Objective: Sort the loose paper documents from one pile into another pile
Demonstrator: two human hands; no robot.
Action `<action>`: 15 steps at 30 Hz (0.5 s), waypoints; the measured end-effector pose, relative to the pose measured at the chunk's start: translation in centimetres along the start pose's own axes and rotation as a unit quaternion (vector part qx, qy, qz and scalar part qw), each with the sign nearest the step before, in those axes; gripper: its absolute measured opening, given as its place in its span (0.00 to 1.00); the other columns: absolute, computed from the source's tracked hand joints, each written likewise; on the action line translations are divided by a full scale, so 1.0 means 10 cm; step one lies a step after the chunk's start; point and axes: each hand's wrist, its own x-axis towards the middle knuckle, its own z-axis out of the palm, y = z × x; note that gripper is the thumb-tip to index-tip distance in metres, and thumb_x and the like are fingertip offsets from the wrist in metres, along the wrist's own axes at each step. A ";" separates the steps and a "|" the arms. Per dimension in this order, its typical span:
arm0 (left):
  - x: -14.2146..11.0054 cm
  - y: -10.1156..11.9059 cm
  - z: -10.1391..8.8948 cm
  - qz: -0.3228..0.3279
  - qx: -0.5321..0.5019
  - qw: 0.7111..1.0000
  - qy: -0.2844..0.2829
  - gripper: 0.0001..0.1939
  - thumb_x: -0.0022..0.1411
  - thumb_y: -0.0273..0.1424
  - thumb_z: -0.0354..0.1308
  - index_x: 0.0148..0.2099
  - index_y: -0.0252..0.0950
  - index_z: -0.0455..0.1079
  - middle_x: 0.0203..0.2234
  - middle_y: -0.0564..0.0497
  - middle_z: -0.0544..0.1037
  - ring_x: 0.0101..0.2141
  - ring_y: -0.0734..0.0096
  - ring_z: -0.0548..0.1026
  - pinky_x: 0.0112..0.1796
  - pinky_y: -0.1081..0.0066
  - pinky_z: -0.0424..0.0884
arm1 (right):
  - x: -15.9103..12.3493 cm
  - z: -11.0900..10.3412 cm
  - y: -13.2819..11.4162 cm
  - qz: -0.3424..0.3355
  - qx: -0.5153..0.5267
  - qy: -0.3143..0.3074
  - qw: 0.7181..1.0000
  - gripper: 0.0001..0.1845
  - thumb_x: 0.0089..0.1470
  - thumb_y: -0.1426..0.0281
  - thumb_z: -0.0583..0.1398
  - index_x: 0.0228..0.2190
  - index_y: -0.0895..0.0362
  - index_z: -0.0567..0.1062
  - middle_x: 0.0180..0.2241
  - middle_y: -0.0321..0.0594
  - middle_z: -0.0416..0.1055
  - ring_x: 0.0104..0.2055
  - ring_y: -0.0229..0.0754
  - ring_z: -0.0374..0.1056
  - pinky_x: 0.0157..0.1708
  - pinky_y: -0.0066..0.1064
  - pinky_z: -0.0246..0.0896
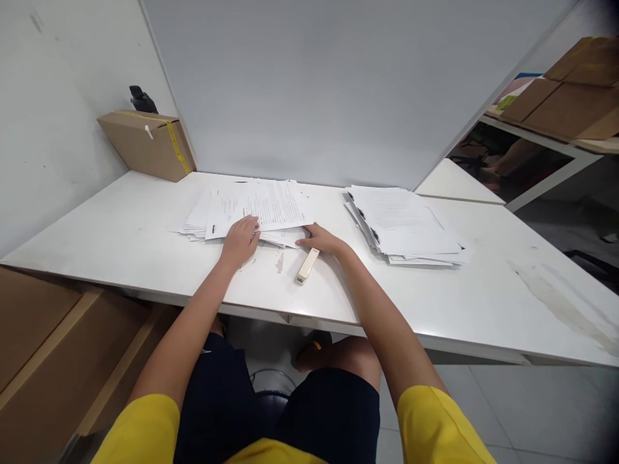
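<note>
My left hand is at the lower edge of a printed sheet of paper, its fingers curled over the edge and its thumb below. The sheet lies tilted on an uneven stack of papers. My right hand is at the right corner of these papers, with thumb and fingers around their edge. How firmly it grips is hard to make out. A cream stapler lies on the table just below my right hand, close to the wrist.
A second stack of papers with black clips along its left side lies to the right on the white table. A taped cardboard box stands at the back left, near a grey partition. More cardboard sits on a shelf at right.
</note>
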 end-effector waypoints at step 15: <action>-0.04 0.05 -0.07 0.036 0.009 0.999 -0.006 0.24 0.63 0.36 0.57 0.61 0.37 0.66 0.61 0.42 0.71 0.62 0.53 0.68 0.62 0.51 0.63 | -0.06 0.04 -0.15 0.003 0.136 0.136 0.981 0.16 0.51 0.62 0.62 0.38 0.57 0.80 0.42 0.42 0.79 0.47 0.53 0.73 0.51 0.45 0.65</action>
